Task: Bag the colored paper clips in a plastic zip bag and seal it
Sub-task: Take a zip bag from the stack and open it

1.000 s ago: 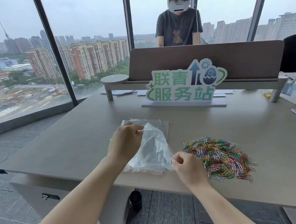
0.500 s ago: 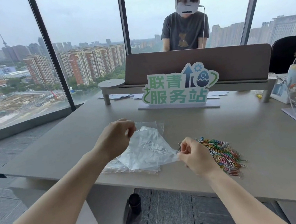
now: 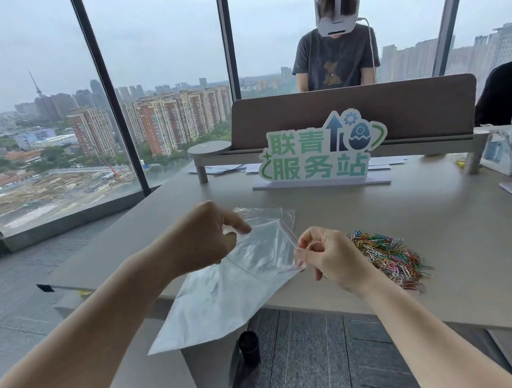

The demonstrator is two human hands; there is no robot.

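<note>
A grey desk (image 3: pixel 361 214) is stretching out beside floor-to-ceiling windows (image 3: pixel 34 106), with a brown divider screen (image 3: pixel 413 107) standing along its far edge. Behind the screen, a second person in a dark T-shirt (image 3: pixel 337 62) is standing, wearing a head-mounted device. A green-and-white cut-out sign (image 3: pixel 323 152) is standing on the desk in front of the screen. Nearer, a person at the desk is lifting a clear plastic zip bag (image 3: pixel 249 267) above the near edge, its red-lined mouth turned toward the right and its lower corner hanging past the desk's edge. The left hand (image 3: pixel 202 237) is pinching the bag's upper edge between thumb and forefinger; the right hand (image 3: pixel 330 255) is gripping the mouth at the red strip, fingers closed on the plastic. The hands are sitting apart, the bag spanning between them. Another clear bag is lying flat on the desk behind. The pile of colored paper clips (image 3: pixel 387 252) is lying loose on the desk, just right of the right hand.
</note>
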